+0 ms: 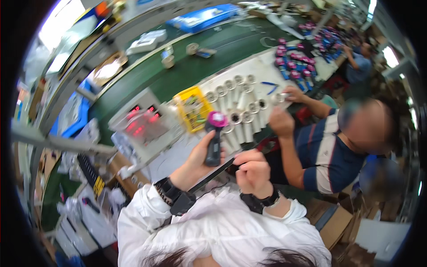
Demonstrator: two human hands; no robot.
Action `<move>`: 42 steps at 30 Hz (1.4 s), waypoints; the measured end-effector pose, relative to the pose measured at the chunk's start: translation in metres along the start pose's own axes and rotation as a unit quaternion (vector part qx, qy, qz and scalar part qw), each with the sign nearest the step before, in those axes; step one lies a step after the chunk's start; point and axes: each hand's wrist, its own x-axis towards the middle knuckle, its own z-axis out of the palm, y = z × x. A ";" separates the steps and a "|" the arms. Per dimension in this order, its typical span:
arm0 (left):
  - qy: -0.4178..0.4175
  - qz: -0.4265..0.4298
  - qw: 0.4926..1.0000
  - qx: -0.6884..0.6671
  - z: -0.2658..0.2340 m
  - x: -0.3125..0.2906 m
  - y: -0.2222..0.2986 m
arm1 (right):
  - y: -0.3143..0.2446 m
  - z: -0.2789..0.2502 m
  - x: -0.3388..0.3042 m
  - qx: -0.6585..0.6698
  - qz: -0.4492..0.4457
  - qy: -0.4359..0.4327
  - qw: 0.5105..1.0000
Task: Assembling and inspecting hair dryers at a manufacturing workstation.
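Observation:
My left hand (198, 158) is wrapped round the dark handle of a handheld device (214, 149), which stands nearly upright with its round magenta head at the top. Close by on the right, my right hand (253, 171) has its fingers curled together, apart from the device; whatever they hold, if anything, is too blurred to make out. Beyond both hands, several white handheld devices with round heads (247, 118) lie in rows on the white work surface. Left of them sits a yellow basket (180, 104) with small parts inside.
A power supply (144, 118) with red lit digits stands at the left. Blue-handled pliers (272, 87) lie beyond the rows, near many magenta-headed devices (293, 62). A co-worker in a striped shirt (318, 151) works close at my right. A green conveyor belt (147, 80) runs behind.

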 end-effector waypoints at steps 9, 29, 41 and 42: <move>0.008 0.072 0.997 0.018 -0.039 0.112 -0.009 | -0.018 -0.040 -0.076 -0.134 0.225 -0.003 0.965; -0.179 -0.051 0.982 0.014 0.013 0.226 -0.072 | -0.057 -0.060 -0.124 -0.260 0.338 -0.059 0.903; -0.046 0.019 0.991 0.125 -0.062 0.141 -0.037 | -0.005 -0.083 -0.108 -0.231 0.348 -0.012 0.909; -0.052 0.019 0.989 0.137 -0.066 0.132 -0.036 | -0.001 -0.089 -0.111 -0.205 0.366 0.032 0.907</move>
